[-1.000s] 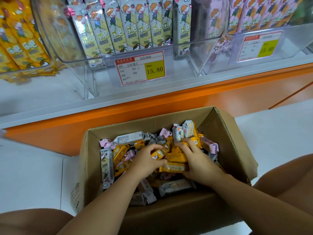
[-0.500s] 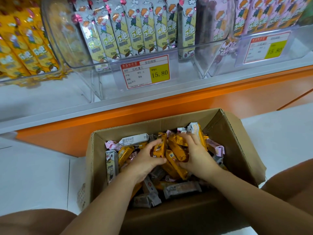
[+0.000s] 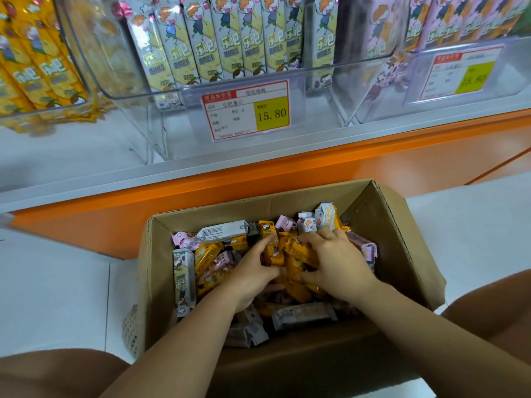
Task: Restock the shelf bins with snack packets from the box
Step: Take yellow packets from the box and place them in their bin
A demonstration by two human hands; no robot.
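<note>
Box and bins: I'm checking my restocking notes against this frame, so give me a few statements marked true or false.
1. The left hand and right hand are both in the box, gripping yellow packets. True.
2. The middle bin's tag reads 15.80. True.
3. The middle bin holds yellow packets. False: it holds pale packets; the yellow kind stands in the left bin.
4. The box holds only yellow packets. False: pink packets and grey packets lie in it too.
</note>
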